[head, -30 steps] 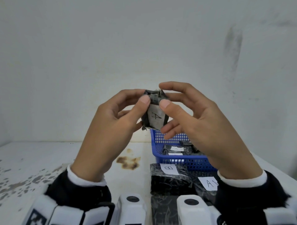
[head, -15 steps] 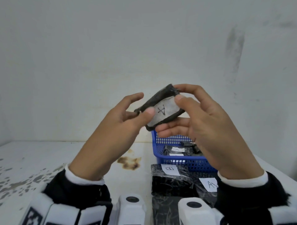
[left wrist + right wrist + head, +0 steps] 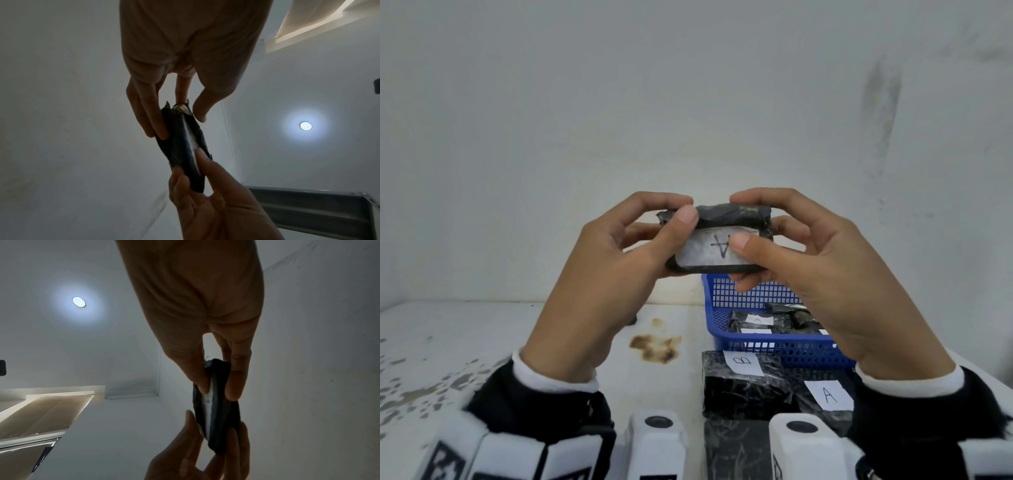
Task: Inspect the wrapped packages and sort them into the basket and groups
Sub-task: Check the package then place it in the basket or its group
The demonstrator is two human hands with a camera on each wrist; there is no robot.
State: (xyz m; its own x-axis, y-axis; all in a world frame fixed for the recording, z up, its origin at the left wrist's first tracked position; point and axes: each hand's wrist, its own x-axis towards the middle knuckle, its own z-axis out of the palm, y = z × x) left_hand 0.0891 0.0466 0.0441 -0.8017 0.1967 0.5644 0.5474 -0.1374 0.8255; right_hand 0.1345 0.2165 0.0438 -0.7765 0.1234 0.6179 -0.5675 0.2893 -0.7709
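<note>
Both hands hold one black wrapped package [image 3: 726, 214] up in front of the wall, lying level. Its white label [image 3: 709, 251] faces me with an "A" upside down. My left hand [image 3: 676, 214] pinches the left end between thumb and fingers, and my right hand [image 3: 739, 222] pinches the right end. The left wrist view shows the package [image 3: 180, 151] edge-on between the left hand [image 3: 174, 120] and the right hand's fingers [image 3: 205, 165]. The right wrist view has the same package [image 3: 221, 418] in the right hand [image 3: 218, 391].
A blue mesh basket [image 3: 784, 353] with several wrapped packages stands on the white table [image 3: 482, 342] below the hands. In front of it lie a package labelled B [image 3: 743, 387], one labelled A [image 3: 828, 397] and another dark package [image 3: 736, 452]. A brown stain [image 3: 654, 346] marks the table.
The package has been turned from standing on end, through a tilt, to lying level. The label has swung round so the "A" now reads upside down. Both hands kept hold.
</note>
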